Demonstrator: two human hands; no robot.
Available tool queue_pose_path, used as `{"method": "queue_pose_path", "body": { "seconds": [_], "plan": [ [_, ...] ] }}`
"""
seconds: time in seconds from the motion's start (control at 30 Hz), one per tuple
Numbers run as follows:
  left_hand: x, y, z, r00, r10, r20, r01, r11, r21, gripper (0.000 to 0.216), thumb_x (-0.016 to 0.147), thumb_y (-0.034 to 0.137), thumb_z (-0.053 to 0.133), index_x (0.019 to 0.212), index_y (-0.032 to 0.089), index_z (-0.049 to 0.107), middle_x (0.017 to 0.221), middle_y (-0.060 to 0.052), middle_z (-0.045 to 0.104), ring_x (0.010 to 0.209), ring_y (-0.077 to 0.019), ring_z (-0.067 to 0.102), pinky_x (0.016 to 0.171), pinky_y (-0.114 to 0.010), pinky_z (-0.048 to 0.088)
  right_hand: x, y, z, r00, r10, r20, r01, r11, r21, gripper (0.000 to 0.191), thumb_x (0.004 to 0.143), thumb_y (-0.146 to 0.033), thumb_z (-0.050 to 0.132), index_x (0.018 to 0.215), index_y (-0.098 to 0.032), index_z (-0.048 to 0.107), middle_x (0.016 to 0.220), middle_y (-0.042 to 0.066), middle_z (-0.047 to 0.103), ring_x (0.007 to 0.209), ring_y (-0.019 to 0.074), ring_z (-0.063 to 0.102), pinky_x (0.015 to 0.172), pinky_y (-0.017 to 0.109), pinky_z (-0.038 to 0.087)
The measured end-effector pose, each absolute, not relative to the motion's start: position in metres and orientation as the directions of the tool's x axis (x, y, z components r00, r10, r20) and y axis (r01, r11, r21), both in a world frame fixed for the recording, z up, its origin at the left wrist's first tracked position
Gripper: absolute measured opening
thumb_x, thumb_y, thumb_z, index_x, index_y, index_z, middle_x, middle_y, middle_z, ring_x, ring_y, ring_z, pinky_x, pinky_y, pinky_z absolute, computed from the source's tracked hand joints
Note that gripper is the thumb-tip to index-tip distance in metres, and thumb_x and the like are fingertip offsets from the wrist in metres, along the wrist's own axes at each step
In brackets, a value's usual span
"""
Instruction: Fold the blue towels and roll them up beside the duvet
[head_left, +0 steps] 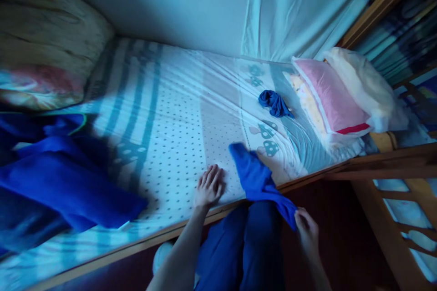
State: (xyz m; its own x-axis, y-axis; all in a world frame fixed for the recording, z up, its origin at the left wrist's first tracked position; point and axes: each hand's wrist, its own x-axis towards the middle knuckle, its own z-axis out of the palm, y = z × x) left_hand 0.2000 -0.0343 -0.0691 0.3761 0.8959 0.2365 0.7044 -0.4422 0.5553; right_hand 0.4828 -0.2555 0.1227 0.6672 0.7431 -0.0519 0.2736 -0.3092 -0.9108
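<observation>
A long blue cloth (254, 173), sock-like in shape, stretches from the bed's edge across my lap. My right hand (306, 225) pinches its lower end just past my right knee. On the dotted bedsheet (177, 136), my left hand (209, 185) lies palm down with its fingers apart, to the left of the cloth and not touching it. Farther back on the sheet sits a rolled-up dark blue cloth (274, 103) with a short tail pointing right.
A heap of blue clothing (71, 177) covers the bed's left end, near a large beige bundle (48, 32). Toward the right are a pink pillow (332, 95) and a white pillow (368, 86). A wooden bed rail (382, 163) and ladder-like frame stand at the right.
</observation>
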Motion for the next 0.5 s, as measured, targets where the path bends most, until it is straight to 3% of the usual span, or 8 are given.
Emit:
{"method": "queue_pose_path", "body": {
  "seconds": [0.1,0.27,0.33,0.5],
  "plan": [
    [0.205,-0.029,-0.061,0.369,0.915,0.164,0.709,-0.391,0.587,0.058,0.096,0.034,0.043,0.149,0.016,0.057,0.16,-0.017,0.05,0.154,-0.0342,0.036,0.124,-0.054,0.03,0.448,-0.292,0.159,0.717,0.695,0.052,0.321,-0.263,-0.91,0.029,0.093,-0.047,0.069,0.084,-0.021,0.077,0.092,0.007,0.075,0.082,0.0197,0.071,0.071,0.027,0.057],
    [0.214,-0.045,-0.013,0.355,0.935,-0.003,0.69,-0.259,0.676,0.046,0.088,0.025,0.048,0.128,0.015,0.069,0.146,-0.018,0.06,0.139,-0.0337,0.053,0.115,-0.055,0.046,0.385,-0.279,0.192,0.494,0.827,0.269,0.475,0.003,-0.88,0.036,0.102,-0.031,0.053,0.07,-0.023,0.066,0.088,0.005,0.071,0.08,0.0159,0.07,0.075,0.026,0.057],
    [0.209,-0.08,0.015,0.384,0.923,0.005,0.624,-0.264,0.735,0.041,0.089,0.025,0.048,0.123,0.017,0.069,0.139,-0.016,0.063,0.13,-0.0303,0.061,0.11,-0.051,0.052,0.375,-0.269,0.209,0.479,0.814,0.328,0.471,0.076,-0.879,0.036,0.102,-0.029,0.051,0.068,-0.024,0.06,0.09,0.006,0.07,0.085,0.0176,0.07,0.078,0.029,0.058],
    [0.176,-0.232,0.079,0.465,0.875,0.131,0.455,-0.363,0.813,0.043,0.097,0.027,0.045,0.137,0.022,0.058,0.132,-0.015,0.064,0.125,-0.0313,0.066,0.105,-0.052,0.058,0.375,-0.268,0.269,0.451,0.827,0.336,0.369,0.17,-0.914,0.035,0.101,-0.033,0.054,0.067,-0.025,0.051,0.099,0.009,0.068,0.094,0.022,0.068,0.08,0.036,0.058]
  ]
}}
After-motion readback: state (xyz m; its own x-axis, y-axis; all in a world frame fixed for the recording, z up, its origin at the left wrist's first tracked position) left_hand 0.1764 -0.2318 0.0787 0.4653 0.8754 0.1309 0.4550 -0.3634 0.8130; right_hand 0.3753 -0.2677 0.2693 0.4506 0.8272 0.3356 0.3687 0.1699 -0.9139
